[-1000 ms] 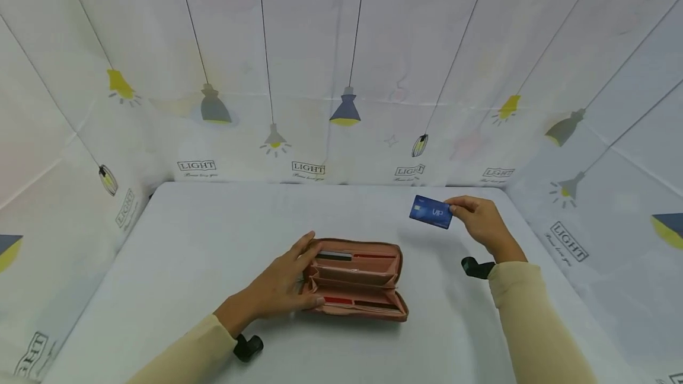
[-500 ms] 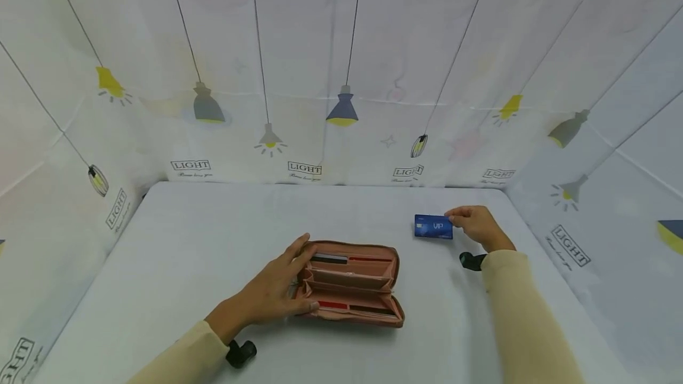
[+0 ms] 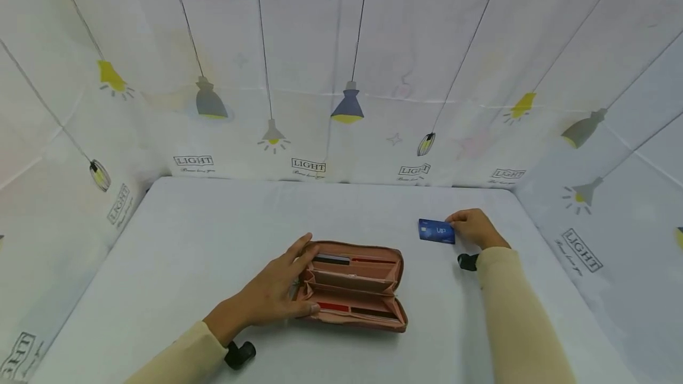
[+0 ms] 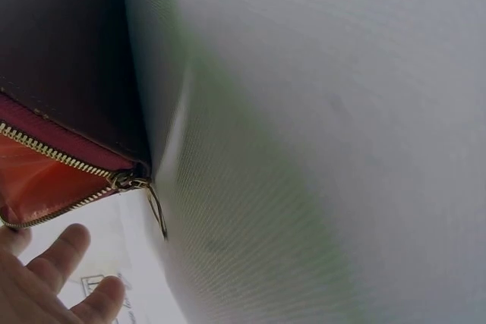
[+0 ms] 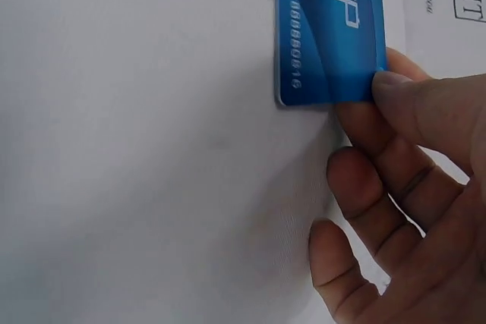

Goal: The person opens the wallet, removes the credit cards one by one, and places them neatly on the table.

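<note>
A blue VIP card (image 3: 436, 231) is pinched at its right end between the thumb and forefinger of my right hand (image 3: 475, 228), low over the back right of the table. The right wrist view shows the card (image 5: 330, 32) with the thumb on its face and the other fingers loosely bent below. My left hand (image 3: 272, 289) lies spread across the left end of an unzipped pink wallet (image 3: 352, 282), thumb at the near edge and fingers at the far edge. Several cards show in the wallet's slots. In the left wrist view its zipper (image 4: 57, 155) gapes near the fingertips.
A white table (image 3: 224, 212) carries the wallet, with bare surface between it and the card. Behind stands a white fabric backdrop (image 3: 299, 76) printed with lamps and LIGHT labels. A black wrist camera (image 3: 240, 355) sits at the left cuff.
My right hand has lowered the blue card toward the table, and the card now lies flatter. My left hand stays on the wallet. The head view shifts slightly.
</note>
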`<state>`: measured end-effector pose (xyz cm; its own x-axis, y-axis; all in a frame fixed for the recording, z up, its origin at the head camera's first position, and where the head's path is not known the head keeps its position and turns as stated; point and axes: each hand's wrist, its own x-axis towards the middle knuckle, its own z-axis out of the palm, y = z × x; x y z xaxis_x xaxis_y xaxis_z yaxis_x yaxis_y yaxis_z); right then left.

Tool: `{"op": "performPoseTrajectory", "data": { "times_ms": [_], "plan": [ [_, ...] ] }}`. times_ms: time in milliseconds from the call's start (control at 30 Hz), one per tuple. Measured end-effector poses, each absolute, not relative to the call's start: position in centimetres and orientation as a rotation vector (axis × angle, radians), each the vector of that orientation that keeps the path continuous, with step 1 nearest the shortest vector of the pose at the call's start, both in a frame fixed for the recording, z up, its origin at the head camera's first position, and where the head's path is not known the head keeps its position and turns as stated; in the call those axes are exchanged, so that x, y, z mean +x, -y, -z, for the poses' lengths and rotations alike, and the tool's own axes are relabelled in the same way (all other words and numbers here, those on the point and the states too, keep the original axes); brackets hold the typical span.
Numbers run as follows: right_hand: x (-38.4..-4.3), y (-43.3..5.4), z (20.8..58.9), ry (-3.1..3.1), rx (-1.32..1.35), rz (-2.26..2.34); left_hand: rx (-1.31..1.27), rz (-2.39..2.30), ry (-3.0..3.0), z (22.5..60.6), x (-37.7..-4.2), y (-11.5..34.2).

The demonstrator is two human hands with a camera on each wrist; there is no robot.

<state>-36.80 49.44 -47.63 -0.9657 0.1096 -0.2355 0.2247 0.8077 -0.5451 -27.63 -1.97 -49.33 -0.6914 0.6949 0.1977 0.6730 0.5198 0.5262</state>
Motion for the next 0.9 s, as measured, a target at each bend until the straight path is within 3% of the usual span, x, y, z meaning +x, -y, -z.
{"op": "performPoseTrajectory", "data": {
  "times_ms": [900],
  "plan": [
    [-36.1,-47.6,48.8,-2.917,0.426,0.789,1.215,-0.91,-2.709,49.2,-27.6,1.9]
  ]
}}
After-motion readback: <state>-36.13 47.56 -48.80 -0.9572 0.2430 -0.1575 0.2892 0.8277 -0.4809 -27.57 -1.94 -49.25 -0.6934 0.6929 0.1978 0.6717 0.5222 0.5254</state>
